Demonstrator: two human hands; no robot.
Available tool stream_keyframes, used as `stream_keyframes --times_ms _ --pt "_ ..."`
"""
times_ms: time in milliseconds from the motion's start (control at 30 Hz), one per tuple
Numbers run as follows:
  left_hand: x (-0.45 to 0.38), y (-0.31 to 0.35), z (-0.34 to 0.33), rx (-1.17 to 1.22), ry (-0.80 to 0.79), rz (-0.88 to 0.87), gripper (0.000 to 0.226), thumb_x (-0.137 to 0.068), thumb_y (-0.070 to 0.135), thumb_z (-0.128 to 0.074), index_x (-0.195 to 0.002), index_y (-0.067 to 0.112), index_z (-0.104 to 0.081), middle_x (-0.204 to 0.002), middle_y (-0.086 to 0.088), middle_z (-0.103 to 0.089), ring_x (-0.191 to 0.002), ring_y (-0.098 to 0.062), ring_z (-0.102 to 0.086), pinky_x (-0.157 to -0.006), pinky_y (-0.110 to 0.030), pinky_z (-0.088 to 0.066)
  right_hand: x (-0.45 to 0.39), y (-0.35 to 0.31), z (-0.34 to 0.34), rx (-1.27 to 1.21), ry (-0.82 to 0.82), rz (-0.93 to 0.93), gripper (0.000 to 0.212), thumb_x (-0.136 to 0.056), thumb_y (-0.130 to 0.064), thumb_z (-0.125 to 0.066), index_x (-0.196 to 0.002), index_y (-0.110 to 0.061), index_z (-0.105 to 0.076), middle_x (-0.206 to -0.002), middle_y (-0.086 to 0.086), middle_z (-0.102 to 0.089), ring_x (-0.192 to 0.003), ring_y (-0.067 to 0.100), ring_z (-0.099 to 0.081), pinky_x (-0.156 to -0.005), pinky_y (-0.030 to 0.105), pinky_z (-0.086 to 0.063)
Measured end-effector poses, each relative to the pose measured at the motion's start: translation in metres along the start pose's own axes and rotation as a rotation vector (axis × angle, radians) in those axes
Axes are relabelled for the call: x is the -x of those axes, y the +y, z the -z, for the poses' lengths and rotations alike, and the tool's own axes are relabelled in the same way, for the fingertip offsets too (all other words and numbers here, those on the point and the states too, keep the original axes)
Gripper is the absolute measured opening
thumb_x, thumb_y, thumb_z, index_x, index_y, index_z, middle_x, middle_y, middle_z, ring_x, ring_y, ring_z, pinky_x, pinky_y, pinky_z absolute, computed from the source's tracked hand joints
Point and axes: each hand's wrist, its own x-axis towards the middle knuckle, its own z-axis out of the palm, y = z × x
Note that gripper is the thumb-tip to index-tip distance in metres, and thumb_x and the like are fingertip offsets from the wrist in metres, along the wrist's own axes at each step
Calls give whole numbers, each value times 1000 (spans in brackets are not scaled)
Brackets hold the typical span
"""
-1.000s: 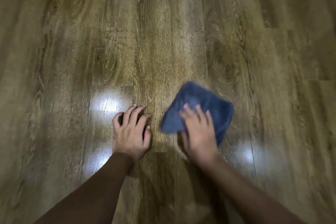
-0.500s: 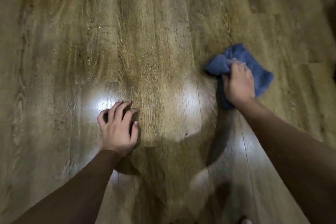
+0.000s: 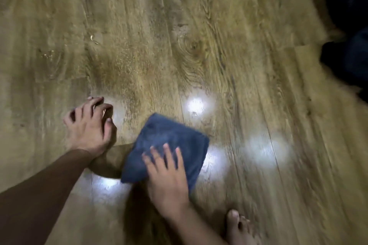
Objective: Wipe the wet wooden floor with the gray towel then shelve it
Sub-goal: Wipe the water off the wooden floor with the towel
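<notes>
On the wooden floor, our flat right hand presses the gray towel; beside the towel, our left hand rests, fingers bent, empty.

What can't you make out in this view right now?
- Shelf: none in the head view.
- Floor: motion blur; wet and dry patches hard to separate, glare spots aside.
- Dark shape: cut off by the right edge, unidentifiable.
- Towel: near part hidden under right hand.
- Left hand: palm contact with the floor unclear.
</notes>
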Motion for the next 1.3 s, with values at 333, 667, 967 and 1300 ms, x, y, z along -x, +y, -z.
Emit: stream_keyframes --times_ms 333,667,967,1300 --pt "-19 54 11 32 -22 -275 43 -80 31 -49 -119 15 -55 -133 -10 -41 -125 -32 -39 -101 -50 -22 -25 215 54 -28 199 -333 52 -87 -21 -61 -137 -14 -50 -138 13 -54 -128 38 -48 -113 58 -30" --pt "-65 186 7 139 -147 -696 38 -96 27 -41 -127 12 -57 -147 -12 -48 -141 -31 -38 -109 -50 -26 -13 208 62 -65 181 -556 48 -94 -26 -55 -141 -15 -48 -139 15 -47 -129 41 -41 -114 58 -28" --pt "-108 233 -31 176 -118 -496 40 -100 30 -44 -136 18 -54 -154 -6 -42 -148 -27 -28 -111 -51 -23 61 163 34 217 -68 299 46 -92 -36 -50 -136 -30 -59 -137 0 -62 -125 28 -59 -107 46 -45" --pt "-114 235 -41 189 -99 -420 41 -93 38 -51 -130 25 -63 -152 5 -49 -149 -16 -31 -113 -50 -27 -52 349 90 24 76 -217 59 -92 -51 -44 -146 -28 -45 -162 5 -30 -147 36 -29 -107 58 -36"
